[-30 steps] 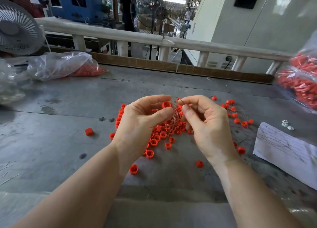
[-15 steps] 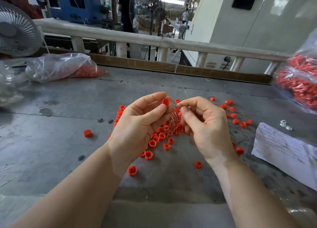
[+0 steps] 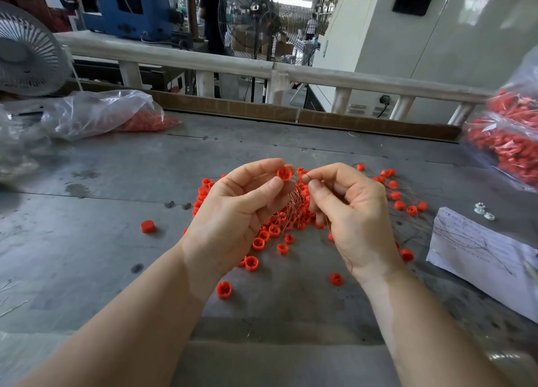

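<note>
My left hand (image 3: 233, 209) pinches a small red plastic cap (image 3: 284, 173) between thumb and forefinger, held above the grey table (image 3: 102, 241). Close beside it, my right hand (image 3: 352, 212) pinches the end of a thin copper wire (image 3: 305, 177) next to the cap. A bundle of copper wires (image 3: 294, 203) hangs between my two hands. Under them lies a scattered pile of red caps (image 3: 273, 235); part of it is hidden by my hands.
A single cap (image 3: 147, 226) lies to the left. A clear bag with red caps (image 3: 102, 116) lies at the back left, and a fuller bag (image 3: 512, 136) sits at the right edge. A white paper sheet (image 3: 477, 247) and small white parts (image 3: 483, 212) lie right. A railing (image 3: 233, 63) borders the back.
Both hands rose slightly and came closer; the cap between my left thumb and forefinger now sits higher, with the right hand's wire tip brought next to it.
</note>
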